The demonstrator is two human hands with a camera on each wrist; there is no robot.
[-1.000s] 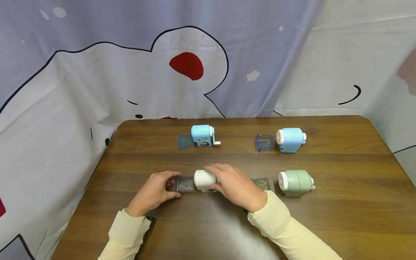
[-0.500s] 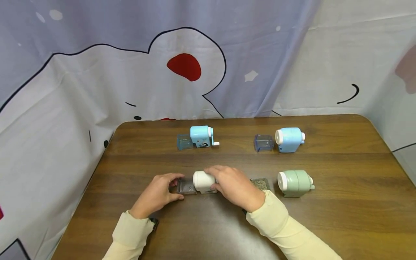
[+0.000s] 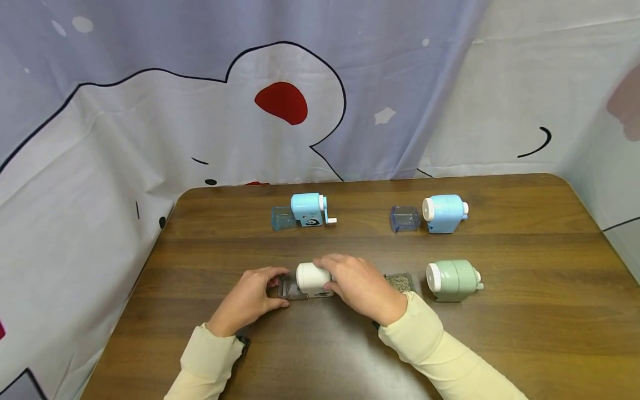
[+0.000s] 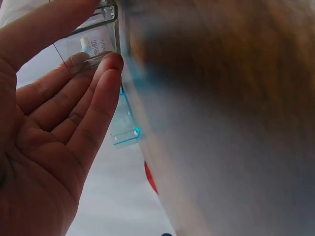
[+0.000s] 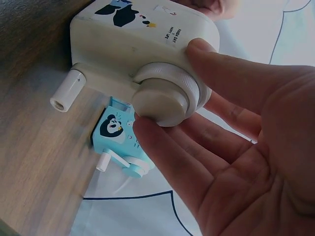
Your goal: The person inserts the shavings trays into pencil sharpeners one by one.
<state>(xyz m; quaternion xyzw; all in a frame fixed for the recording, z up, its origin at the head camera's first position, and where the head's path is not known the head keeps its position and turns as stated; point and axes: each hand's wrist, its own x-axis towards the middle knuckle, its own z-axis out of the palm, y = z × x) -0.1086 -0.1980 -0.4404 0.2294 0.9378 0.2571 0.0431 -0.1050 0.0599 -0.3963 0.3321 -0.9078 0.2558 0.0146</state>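
Cartoon-printed cloth [image 3: 165, 128] hangs behind the far edge of a brown tabletop [image 3: 540, 233]. Left of the tabletop's middle, well apart from the far edge, stands a white sharpener [image 3: 312, 275]. Its long axis runs roughly parallel to that edge, the round face pointing to the tabletop's left edge, the crank handle [image 5: 69, 91] toward its right. The right hand [image 3: 367, 291] grips the crank end between thumb and fingers; the left hand [image 3: 247, 300] pinches a clear drawer [image 3: 290, 290], which sits partly in the sharpener's left side. A skewed push could jam the drawer, and a loose right grip might let the body slide or twist. Shavings in the tray [image 3: 400, 282] near the right forearm could scatter if a sleeve brushed them.
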